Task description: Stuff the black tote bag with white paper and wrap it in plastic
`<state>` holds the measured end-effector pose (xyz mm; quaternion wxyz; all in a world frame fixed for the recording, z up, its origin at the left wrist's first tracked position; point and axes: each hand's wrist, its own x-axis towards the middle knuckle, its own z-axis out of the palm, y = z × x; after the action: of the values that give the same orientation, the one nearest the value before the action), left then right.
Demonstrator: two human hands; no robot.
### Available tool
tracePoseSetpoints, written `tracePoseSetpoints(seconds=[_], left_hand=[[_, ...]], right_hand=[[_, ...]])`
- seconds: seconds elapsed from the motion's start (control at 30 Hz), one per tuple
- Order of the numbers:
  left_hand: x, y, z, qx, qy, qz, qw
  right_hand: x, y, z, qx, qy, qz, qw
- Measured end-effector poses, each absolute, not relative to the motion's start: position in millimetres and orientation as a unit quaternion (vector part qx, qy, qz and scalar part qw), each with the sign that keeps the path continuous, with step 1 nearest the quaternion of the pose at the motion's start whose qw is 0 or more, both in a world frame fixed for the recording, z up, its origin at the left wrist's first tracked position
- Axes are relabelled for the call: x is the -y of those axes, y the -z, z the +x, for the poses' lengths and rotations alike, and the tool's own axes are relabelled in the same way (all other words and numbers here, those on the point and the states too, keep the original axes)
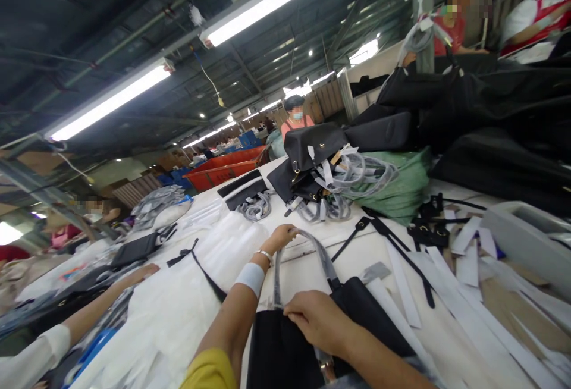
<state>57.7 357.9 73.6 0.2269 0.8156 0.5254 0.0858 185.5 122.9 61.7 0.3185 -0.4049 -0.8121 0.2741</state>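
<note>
A black handbag (275,350) lies on the white table right in front of me. Its long handle (319,245), wrapped in clear plastic, arches up from the top edge. My left hand (282,237) reaches forward, its fingers closed on the top of that handle. Nearer to me, my right hand (316,317) is pinched at the bag's upper edge, beside the foot of the handle; its fingertips partly hide what they grip. A metal clasp (327,370) shows below my right wrist.
Finished black bags (314,145) with wrapped handles are piled ahead, by a green sack (397,181). Straps (392,234), paper strips (473,311) and a grey bin (526,234) lie right. White padding (178,300) spreads left, where a co-worker's hand (140,273) rests.
</note>
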Motion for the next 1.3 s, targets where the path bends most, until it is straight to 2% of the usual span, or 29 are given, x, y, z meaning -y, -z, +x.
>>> tracePoseSetpoints(seconds=[0.2,0.37,0.5,0.6,0.73,0.83,1.07,1.3], left_hand=[[-368.9,-54.1,61.9,-0.498,-0.115,0.803,0.306],[-374.3,-68.6,67.2,-0.490,-0.205,0.793,0.300],[-367.1,-85.3,65.4,-0.474,-0.228,0.795,0.302],[-354.9,-94.7,56.0,-0.453,-0.184,0.806,0.335],[-338.9,-88.0,43.5,-0.447,-0.062,0.814,0.366],[-333.5,-68.9,44.9,-0.475,-0.048,0.819,0.320],[-344.0,-43.2,53.8,-0.517,-0.154,0.828,0.156],[-356.8,-35.3,55.9,-0.497,-0.138,0.838,0.179]], right_hand=[[-128.2,-48.8,181.3,0.832,-0.264,-0.404,0.273],[-129.0,-47.0,180.4,0.833,-0.265,-0.404,0.268],[-127.7,-49.8,181.2,0.834,-0.264,-0.403,0.268],[-127.0,-52.6,182.2,0.835,-0.264,-0.404,0.264],[-126.1,-55.0,182.2,0.837,-0.264,-0.404,0.259],[-125.4,-55.4,182.2,0.837,-0.262,-0.405,0.259],[-125.4,-55.7,183.1,0.840,-0.257,-0.405,0.253],[-123.6,-58.0,183.1,0.844,-0.257,-0.408,0.237]])
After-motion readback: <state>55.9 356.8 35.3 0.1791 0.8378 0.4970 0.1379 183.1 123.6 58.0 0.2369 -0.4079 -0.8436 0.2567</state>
